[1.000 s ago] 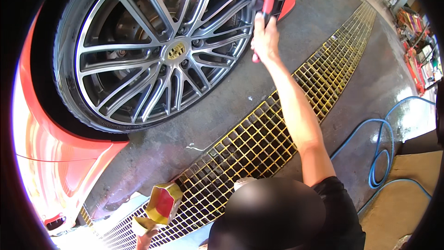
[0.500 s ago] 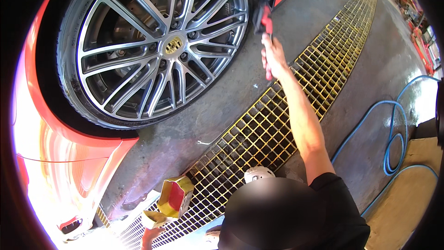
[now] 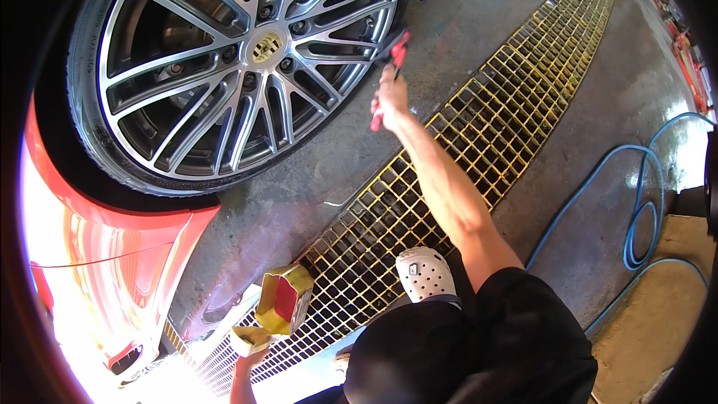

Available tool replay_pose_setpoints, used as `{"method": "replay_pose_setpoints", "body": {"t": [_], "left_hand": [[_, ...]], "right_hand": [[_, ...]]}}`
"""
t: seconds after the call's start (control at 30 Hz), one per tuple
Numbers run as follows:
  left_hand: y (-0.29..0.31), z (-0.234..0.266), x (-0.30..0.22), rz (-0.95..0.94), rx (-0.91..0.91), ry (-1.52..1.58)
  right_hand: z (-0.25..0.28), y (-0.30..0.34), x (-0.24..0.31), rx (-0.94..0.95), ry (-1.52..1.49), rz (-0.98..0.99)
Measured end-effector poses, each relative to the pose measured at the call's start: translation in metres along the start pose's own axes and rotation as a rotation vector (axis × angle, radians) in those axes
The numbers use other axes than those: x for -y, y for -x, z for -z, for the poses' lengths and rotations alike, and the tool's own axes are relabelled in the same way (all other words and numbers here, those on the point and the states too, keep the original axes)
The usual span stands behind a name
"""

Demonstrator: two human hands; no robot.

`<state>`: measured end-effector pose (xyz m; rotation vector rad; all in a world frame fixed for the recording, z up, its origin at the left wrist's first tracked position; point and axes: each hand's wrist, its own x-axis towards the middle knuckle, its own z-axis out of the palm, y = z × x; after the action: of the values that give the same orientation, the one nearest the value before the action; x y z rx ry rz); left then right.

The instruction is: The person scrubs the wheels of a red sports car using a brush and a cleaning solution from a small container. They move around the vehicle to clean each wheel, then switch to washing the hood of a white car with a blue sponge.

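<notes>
My right hand (image 3: 390, 99) is closed round the red handle of a brush (image 3: 399, 49). Its dark head is at the lower right edge of the tyre (image 3: 93, 116); whether it touches the rubber is hard to tell. The tyre sits on a silver and grey multi-spoke wheel (image 3: 267, 49) with a gold centre cap. At the lower left, my left hand (image 3: 248, 363) holds a cut-open yellow container (image 3: 298, 278) with something red inside. The fingers are partly hidden beneath its near, spout-like part.
A red car body (image 3: 149, 236) curves round the wheel. Yellow floor grating (image 3: 464, 142) crosses diagonally over the grey floor. A blue hose (image 3: 580, 193) lies looped at the right, by a tan board (image 3: 651, 329). My white clog (image 3: 426, 273) rests on the grating.
My right hand has swung left with the brush, bringing its head toward the tyre's lower right edge. The wheel has shifted left and up in view, and more of my clog shows.
</notes>
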<state>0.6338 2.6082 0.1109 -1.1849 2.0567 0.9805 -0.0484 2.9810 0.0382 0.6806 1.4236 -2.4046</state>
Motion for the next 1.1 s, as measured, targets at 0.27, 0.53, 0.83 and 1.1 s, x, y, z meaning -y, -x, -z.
{"method": "replay_pose_setpoints", "body": {"t": [0.27, 0.53, 0.83, 1.1], "left_hand": [[-0.013, 0.016, 0.019, 0.025, -0.013, -0.167], [-0.003, 0.015, 0.075, 0.05, -0.026, -0.156], [0.015, -0.01, 0.045, 0.244, 0.095, -0.178], [0.009, 0.017, 0.127, -0.143, -0.135, -0.071]], "right_hand": [[0.009, 0.058, -0.06, 0.17, 0.006, -0.391], [0.001, -0.004, 0.029, -0.072, -0.216, -0.027], [-0.032, 0.092, -0.111, 0.124, -0.05, -0.406], [-0.013, 0.053, -0.037, 0.122, -0.541, -0.45]]}}
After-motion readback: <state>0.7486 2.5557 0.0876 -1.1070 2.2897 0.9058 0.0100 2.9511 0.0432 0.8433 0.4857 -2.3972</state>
